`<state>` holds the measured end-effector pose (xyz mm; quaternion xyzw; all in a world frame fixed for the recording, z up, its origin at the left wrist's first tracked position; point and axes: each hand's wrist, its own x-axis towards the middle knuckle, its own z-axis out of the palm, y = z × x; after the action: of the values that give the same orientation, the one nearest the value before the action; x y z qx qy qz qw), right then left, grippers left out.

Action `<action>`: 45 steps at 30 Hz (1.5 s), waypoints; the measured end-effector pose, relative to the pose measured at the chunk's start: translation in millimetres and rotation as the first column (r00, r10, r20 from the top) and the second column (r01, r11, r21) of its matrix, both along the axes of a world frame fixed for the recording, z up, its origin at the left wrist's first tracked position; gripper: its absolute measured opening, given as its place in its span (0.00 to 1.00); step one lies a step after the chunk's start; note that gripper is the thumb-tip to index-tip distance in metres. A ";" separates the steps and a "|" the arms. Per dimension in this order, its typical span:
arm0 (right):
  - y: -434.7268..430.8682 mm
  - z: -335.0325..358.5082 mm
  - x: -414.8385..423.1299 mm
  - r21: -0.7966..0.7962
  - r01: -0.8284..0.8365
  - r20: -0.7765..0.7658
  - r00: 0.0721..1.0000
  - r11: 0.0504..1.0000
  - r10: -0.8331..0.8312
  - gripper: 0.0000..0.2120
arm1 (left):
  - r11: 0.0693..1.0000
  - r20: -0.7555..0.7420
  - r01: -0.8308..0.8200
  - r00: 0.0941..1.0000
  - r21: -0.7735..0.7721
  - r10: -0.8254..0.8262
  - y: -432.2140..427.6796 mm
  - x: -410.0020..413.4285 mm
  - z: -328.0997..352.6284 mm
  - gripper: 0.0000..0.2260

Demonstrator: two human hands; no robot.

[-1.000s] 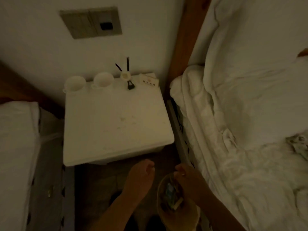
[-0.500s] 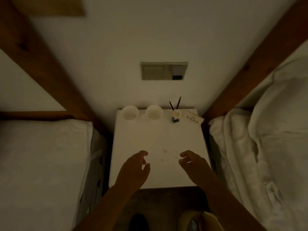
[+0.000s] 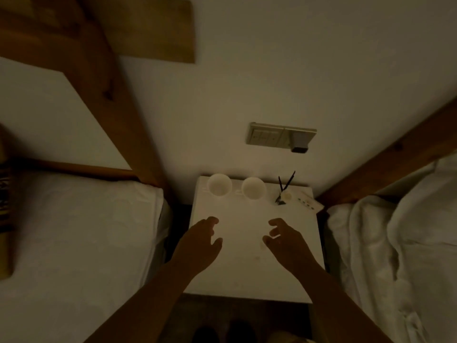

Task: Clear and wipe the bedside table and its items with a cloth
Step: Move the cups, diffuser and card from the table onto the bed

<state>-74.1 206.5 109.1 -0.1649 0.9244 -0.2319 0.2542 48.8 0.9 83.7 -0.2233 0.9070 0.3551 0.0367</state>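
The white bedside table (image 3: 247, 276) stands between two beds in dim light. Along its back edge sit two white cups (image 3: 219, 184) (image 3: 253, 188), a small white holder with two dark sticks (image 3: 285, 191) and a white card with dots (image 3: 308, 203) at the back right corner. My left hand (image 3: 200, 243) hovers over the table's left half, fingers spread and curled, holding nothing. Over the right half, my right hand (image 3: 288, 240) is likewise empty with fingers apart. Faint stains (image 3: 259, 251) mark the tabletop between the hands. No cloth is in view.
A made bed with a white sheet (image 3: 74, 243) lies left, a bed with a rumpled white duvet (image 3: 395, 243) right. Wooden bed posts (image 3: 116, 100) (image 3: 395, 154) flank the table. A switch and socket panel (image 3: 280, 137) is on the wall above.
A second ago my right hand held a bowl of small items low by the floor. Both hands, now empty, have risen and moved forward over the tabletop toward the cups.
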 end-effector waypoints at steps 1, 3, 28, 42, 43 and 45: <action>-3.7 -3.8 -3.6 -0.012 -0.019 -0.014 1.000 1.000 0.019 0.21 | 1.000 0.003 -0.005 1.000 0.008 0.005 -3.1 -5.0 -2.9 0.21; -12.5 -14.0 -11.7 -0.030 -0.067 -0.045 0.997 0.997 0.065 0.24 | 1.000 0.011 -0.017 1.000 0.024 0.017 -9.4 -18.1 -8.9 0.20; -90.8 -148.1 -119.2 -0.118 -0.106 -0.339 0.939 0.987 0.060 0.52 | 0.942 0.013 -0.172 0.983 -0.290 0.183 -39.6 -156.7 -126.0 0.42; -181.5 -124.8 -17.9 -0.251 -0.380 -0.147 0.924 0.890 0.353 0.52 | 0.772 0.077 -0.621 0.770 -0.137 0.633 -82.0 18.2 -100.3 0.41; -191.4 -123.7 -3.9 -0.253 -0.421 -0.144 0.907 0.871 0.396 0.51 | 0.736 0.056 -0.665 0.736 -0.128 0.674 -86.1 37.8 -98.8 0.41; -215.6 -121.2 28.4 -0.268 -0.515 -0.142 0.857 0.814 0.496 0.50 | 0.642 0.014 -0.757 0.645 -0.117 0.764 -95.5 82.7 -98.0 0.42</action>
<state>-45.6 -9.1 -12.1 -0.4480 0.8096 -0.2864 0.2487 131.5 -94.6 -14.3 -0.5960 0.7443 0.2846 -0.0987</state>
